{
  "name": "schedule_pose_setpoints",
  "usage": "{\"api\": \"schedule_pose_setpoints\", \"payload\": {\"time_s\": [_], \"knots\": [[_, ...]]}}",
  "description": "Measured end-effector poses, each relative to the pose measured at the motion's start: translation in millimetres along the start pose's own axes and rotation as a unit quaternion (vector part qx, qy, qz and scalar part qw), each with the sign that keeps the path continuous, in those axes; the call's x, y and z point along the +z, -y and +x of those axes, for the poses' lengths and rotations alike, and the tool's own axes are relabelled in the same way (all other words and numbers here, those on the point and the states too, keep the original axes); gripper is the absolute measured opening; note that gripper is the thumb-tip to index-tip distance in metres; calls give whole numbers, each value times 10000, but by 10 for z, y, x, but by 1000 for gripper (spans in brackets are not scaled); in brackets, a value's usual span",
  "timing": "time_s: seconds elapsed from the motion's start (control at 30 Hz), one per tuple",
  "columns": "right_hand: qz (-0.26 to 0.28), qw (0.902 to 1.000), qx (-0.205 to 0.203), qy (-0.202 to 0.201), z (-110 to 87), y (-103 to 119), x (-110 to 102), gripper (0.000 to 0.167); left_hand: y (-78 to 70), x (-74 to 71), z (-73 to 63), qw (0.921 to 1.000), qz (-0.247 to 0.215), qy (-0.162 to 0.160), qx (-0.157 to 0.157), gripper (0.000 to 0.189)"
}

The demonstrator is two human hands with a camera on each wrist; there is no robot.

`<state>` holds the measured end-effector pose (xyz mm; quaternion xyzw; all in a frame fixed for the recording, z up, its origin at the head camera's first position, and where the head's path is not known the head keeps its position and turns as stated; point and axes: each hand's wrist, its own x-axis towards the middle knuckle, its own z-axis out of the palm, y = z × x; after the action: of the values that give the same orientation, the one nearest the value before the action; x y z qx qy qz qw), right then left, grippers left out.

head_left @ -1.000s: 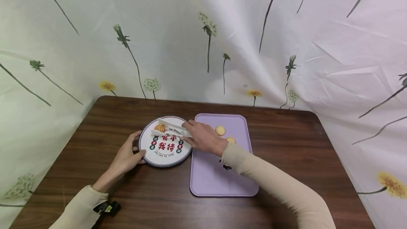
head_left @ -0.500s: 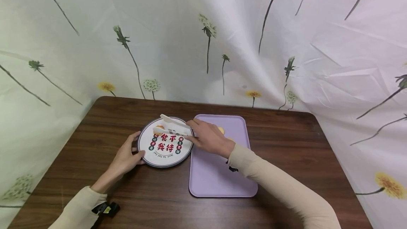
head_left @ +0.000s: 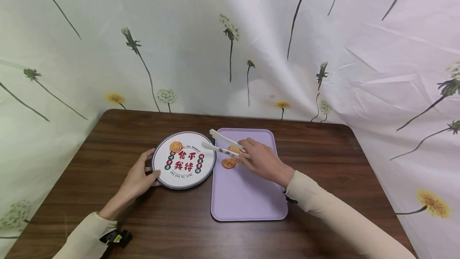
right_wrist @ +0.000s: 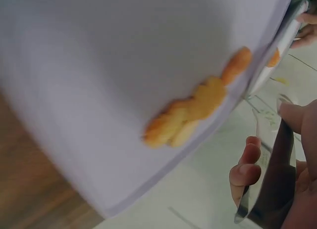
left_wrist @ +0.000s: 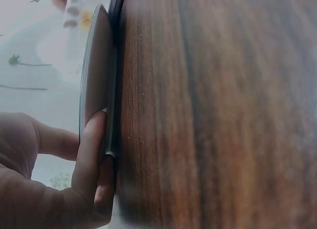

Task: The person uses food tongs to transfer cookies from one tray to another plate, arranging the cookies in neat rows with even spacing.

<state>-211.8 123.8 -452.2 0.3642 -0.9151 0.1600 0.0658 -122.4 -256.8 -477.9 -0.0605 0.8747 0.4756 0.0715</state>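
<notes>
My left hand (head_left: pixel 138 175) grips the near-left rim of a round white plate (head_left: pixel 207 171) printed with red characters, thumb on top. In the left wrist view, its fingers (left_wrist: pixel 89 155) reach beneath the plate's edge. On the plate's upper left lies a swirl cookie (head_left: pixel 176 147). Over the lilac tray (head_left: pixel 248 199), my right hand (head_left: pixel 266 161) holds pale tongs (head_left: pixel 221 148), their arms spread apart and tips pointing left toward the plate. Below the tongs lies a pretzel-shaped cookie (head_left: pixel 229 163); another cookie (head_left: pixel 234 149) shows between the arms. Several cookies (right_wrist: pixel 183 120) line the tray in the right wrist view.
The tray lies just right of the plate, their edges close together. Both are on a dark wooden table (head_left: pixel 172 227). A white cloth backdrop (head_left: pixel 194 51) with dandelion prints hangs behind the far table edge.
My right hand has moved right with the tongs, from above the plate to above the tray. The swirl cookie stays on the plate. My left hand keeps its grip on the rim.
</notes>
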Motion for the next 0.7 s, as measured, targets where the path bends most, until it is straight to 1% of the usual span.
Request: {"api": "schedule_pose_setpoints", "payload": {"time_s": [0.2,0.4,0.57,0.7], "knots": [[-102,9992,376,42,-351,-132,-16,44,7,-16,-17,9999,-77,79,0,82],[-150,9965,817,-60,-650,-235,-133,43,-6,-17,-10,9999,-83,103,74,82],[-242,9954,914,-155,-819,-333,-260,43,-15,-19,-17,9999,-65,104,76,81],[-186,9952,944,-189,-928,-411,-366,42,-21,-9,-12,9999,-59,115,89,81]]}}
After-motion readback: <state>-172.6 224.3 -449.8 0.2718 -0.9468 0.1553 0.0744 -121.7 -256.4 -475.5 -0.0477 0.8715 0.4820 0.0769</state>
